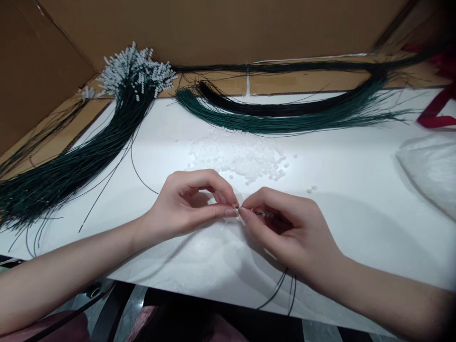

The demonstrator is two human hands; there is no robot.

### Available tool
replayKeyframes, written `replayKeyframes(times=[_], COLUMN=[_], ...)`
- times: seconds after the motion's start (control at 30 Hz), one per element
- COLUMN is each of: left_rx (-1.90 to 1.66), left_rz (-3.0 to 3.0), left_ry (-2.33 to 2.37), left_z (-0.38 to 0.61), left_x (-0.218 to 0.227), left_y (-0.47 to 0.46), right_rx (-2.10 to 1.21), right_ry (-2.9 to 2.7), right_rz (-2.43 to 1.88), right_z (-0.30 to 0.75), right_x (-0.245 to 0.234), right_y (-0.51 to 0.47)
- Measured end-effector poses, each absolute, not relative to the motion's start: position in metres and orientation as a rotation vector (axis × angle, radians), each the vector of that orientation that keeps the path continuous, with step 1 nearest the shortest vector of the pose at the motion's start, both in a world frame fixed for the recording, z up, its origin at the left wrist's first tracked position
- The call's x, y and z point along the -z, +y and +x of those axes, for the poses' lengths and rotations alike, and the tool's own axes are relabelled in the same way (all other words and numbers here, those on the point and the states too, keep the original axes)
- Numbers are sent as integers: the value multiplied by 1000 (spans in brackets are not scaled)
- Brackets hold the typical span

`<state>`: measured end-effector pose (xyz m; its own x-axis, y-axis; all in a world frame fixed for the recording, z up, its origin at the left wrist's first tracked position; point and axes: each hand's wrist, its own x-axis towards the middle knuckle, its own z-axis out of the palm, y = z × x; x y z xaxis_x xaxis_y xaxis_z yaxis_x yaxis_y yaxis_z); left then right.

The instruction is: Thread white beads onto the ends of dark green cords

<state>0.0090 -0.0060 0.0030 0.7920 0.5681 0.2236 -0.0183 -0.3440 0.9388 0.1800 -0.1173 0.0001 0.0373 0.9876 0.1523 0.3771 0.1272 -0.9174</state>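
My left hand (197, 202) and my right hand (292, 225) meet over the table with fingertips nearly touching. Thumb and forefinger of the left pinch a tiny whitish bead (235, 206) at the tip of a thin dark wire. Between its thumb and fingers, the right hand grips that wire, and a few clear beads (265, 215) show strung along it inside the hand. Dark wire ends (294, 297) hang out below the right palm. Just beyond the hands lies a loose heap of small translucent white beads (238, 154).
At left lies a thick bundle of dark green wires (110, 137) with white beaded tips (133, 71). More green wires (278, 123) curve along the back, before a cardboard wall (213, 31). A clear plastic bag (431, 166) and red ribbon (436, 111) are at right.
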Motion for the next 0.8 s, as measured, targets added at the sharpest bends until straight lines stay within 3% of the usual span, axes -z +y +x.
replayKeyframes(times=[0.8], left_rx=[-676], left_rz=[1917], left_ry=[400], left_z=[9], left_x=[2], left_y=[-9], right_rx=[-948], right_ry=[-1495], right_rz=[-1417], right_z=[181], right_x=[-2], right_y=[-118])
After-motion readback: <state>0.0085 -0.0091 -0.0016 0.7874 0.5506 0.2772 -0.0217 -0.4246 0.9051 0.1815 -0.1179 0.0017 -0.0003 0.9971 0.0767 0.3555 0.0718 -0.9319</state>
